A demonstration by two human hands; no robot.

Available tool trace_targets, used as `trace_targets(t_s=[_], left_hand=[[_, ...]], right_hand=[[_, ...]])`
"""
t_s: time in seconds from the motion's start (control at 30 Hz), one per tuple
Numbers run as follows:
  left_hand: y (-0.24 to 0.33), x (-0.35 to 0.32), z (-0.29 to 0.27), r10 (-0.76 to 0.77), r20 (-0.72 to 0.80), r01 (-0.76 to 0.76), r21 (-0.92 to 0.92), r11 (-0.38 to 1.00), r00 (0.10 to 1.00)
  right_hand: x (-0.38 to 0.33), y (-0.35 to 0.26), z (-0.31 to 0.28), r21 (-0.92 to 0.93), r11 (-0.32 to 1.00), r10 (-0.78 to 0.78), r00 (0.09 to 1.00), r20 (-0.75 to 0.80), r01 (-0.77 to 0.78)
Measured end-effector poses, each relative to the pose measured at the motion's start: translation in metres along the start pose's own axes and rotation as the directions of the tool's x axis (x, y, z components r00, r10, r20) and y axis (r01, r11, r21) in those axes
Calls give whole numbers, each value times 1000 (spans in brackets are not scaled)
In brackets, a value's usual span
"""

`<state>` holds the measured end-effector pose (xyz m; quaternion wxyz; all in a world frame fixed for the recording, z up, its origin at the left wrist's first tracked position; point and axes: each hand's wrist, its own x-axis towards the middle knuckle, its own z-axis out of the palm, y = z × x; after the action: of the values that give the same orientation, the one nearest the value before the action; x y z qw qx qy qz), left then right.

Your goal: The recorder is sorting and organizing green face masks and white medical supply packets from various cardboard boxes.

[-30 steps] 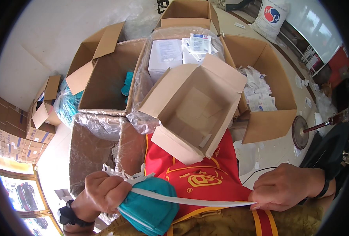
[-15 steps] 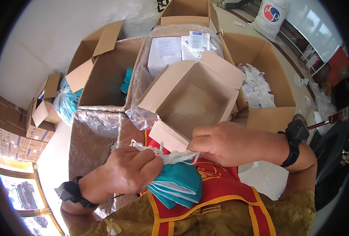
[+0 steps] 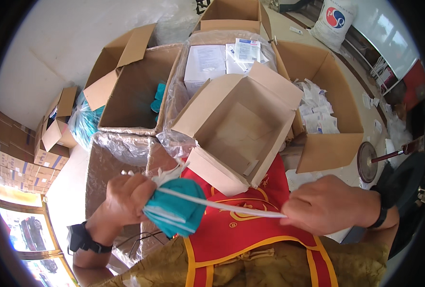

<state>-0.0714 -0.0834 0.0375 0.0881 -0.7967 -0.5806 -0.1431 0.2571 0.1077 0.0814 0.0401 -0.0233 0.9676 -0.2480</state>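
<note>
A bundle of teal face masks [image 3: 178,205] with white edges is in my left hand [image 3: 130,198], whose fingers close round its upper end by the gathered white straps. From the bundle a white elastic strap [image 3: 231,208] runs stretched to the right. My right hand [image 3: 329,203] pinches the far end of that strap in closed fingers. Just beyond my hands, a small open cardboard box [image 3: 217,171] sits tilted, with a small pale slip at its bottom. Below the strap lies the red apron [image 3: 265,241] with yellow trim that I wear.
Ahead left, a large carton [image 3: 136,95] holds several teal pieces. White boxes [image 3: 205,67] stand in a plastic-lined carton at the back. On the right, another carton [image 3: 332,148] contains white packets [image 3: 315,103]. A plastic-lined carton [image 3: 107,167] stands by my left hand.
My left hand has moved left with the mask bundle. My right hand has moved right and down, drawing the white strap out into a taut line.
</note>
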Motion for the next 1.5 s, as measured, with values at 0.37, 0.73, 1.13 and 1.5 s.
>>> trace_targets(t_s=[0.37,0.73,1.13,1.5], left_hand=[[-33,-74,6,-134,-178,156,115,981,975],[10,2,27,126,-263,-93,135,987,957],[20,11,30,146,-228,-165,-65,984,963],[23,7,39,37,-224,-101,-282,954,974]], right_hand=[[-64,25,-1,173,934,349,905,-242,-313],[57,53,40,930,367,377,916,-136,-13],[97,30,56,430,880,-113,968,-225,202],[109,47,73,833,554,-110,992,59,12]])
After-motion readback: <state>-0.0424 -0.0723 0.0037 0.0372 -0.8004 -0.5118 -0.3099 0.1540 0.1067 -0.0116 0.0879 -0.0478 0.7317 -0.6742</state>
